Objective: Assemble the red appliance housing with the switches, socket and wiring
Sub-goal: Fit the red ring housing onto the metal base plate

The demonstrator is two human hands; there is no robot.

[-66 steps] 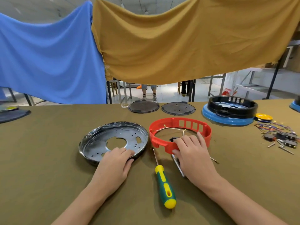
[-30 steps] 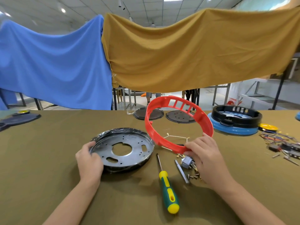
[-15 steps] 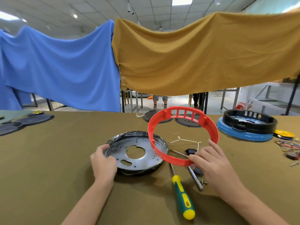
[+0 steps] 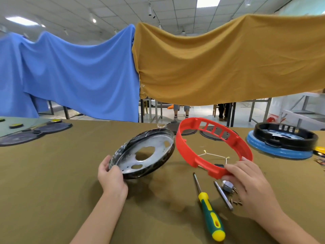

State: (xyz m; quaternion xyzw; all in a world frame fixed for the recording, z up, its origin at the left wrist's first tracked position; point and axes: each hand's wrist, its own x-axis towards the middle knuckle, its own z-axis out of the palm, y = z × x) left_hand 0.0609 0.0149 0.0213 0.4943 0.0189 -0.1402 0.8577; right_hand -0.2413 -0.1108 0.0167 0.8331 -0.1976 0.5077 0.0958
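Since half a second ago, the metal base plate (image 4: 143,154) has come up off the olive table (image 4: 52,173) at its far edge, where it lay flat, and the red housing ring (image 4: 213,150) has swung lower and more level.

Taking that plate as the landmark: it is tilted, its near-left rim gripped by the left hand (image 4: 111,176), thumb over the rim and fingers curled beneath. Directly to its right, almost touching its far rim, hangs the red housing ring, raised clear of the table and clamped at its near edge by the right hand (image 4: 249,189), fingers on top and thumb under.

The ring looks like thin moulded plastic: light, springy, likely to flex out of round when held at one point, so a grip at the thicker tabbed near section, away from the slotted vent windows at its far side, seems wisest. The plate, being stamped metal in clear film, should be stiffer and heavier, with a slippery rim; holding it by the rim suits it.

Right of the plate and nearer the person lies a green-and-yellow screwdriver (image 4: 210,212); beyond that, a plain metal tool (image 4: 223,196), a small grey switch part (image 4: 227,187), and loose screws (image 4: 236,201). Under the ring sit a thin wire frame (image 4: 213,155) and a small black part (image 4: 219,165).
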